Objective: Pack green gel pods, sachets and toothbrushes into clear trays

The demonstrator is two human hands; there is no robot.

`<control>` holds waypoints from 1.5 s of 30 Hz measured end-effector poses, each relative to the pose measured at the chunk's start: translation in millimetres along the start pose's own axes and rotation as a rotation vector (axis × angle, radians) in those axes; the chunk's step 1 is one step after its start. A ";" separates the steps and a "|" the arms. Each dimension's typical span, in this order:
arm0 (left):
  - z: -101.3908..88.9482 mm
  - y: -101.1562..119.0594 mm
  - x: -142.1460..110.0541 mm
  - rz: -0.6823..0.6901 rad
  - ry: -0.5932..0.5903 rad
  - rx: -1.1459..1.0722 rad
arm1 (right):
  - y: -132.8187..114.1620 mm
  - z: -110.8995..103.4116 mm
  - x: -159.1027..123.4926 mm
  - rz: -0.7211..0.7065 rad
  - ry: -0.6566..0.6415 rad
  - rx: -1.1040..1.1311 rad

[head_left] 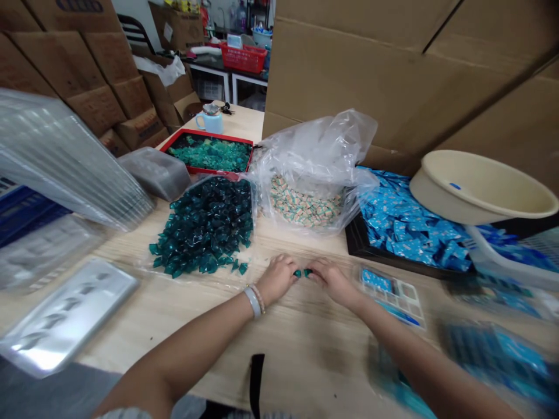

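Observation:
My left hand is near the middle of the table, its fingers pinched on a small dark teal piece. Close by on the right, my right hand pinches a similar teal piece. The two pieces are nearly level, with a narrow gap between them. Both look like the glossy pieces in the teal pile beyond my left hand; their exact kind is not clear. Beside my right forearm lies a clear compartment tray holding a blue packet and a blue pen-like stick.
Behind my hands stands a clear plastic bag of small printed pieces. A black tray of blue packets and a cream basin are at right. Stacked clear trays, a silvery tray and a red-rimmed tray are leftward.

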State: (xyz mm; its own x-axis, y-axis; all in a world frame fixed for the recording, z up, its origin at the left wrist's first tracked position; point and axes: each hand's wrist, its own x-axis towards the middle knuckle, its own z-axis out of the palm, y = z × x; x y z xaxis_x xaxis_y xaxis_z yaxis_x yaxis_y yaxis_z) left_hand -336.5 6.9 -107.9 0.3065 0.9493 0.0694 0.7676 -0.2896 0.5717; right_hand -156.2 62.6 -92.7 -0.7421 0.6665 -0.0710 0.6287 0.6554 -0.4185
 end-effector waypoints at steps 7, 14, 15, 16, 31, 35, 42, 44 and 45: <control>3.2 -1.4 -0.8 0.015 0.018 0.026 | -8.4 6.8 -0.7 -0.104 0.019 -0.144; -4.0 3.6 -5.3 0.017 0.022 0.063 | -8.0 13.4 -16.1 0.032 0.162 -0.229; -5.5 5.4 -4.8 0.028 0.030 0.065 | -8.5 12.9 -20.0 0.062 0.189 -0.233; -6.7 7.1 -3.3 0.041 0.038 0.065 | -9.8 12.9 -23.7 0.091 0.204 -0.232; -17.3 -3.6 14.0 0.135 0.011 0.024 | -40.9 28.5 -20.7 0.379 0.177 -0.190; -78.8 -56.3 0.3 -0.277 0.365 0.212 | -53.8 6.7 -5.2 0.230 0.145 -0.033; -105.9 -86.5 6.4 -0.415 0.315 0.496 | -88.1 9.2 112.4 0.013 0.283 0.262; -101.0 -79.8 2.3 -0.401 0.362 0.372 | -89.6 16.3 128.9 -0.005 0.316 0.379; -99.3 -76.8 -0.3 -0.391 0.379 0.268 | -89.3 19.1 132.3 -0.014 0.322 0.478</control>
State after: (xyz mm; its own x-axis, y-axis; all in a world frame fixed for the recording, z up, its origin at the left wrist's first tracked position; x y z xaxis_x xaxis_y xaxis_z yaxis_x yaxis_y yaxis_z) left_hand -451.4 41.0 -70.7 -0.2107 0.9547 0.2101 0.9131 0.1155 0.3911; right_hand -314.9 85.5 -82.0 -0.5941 0.7827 0.1853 0.3890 0.4813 -0.7855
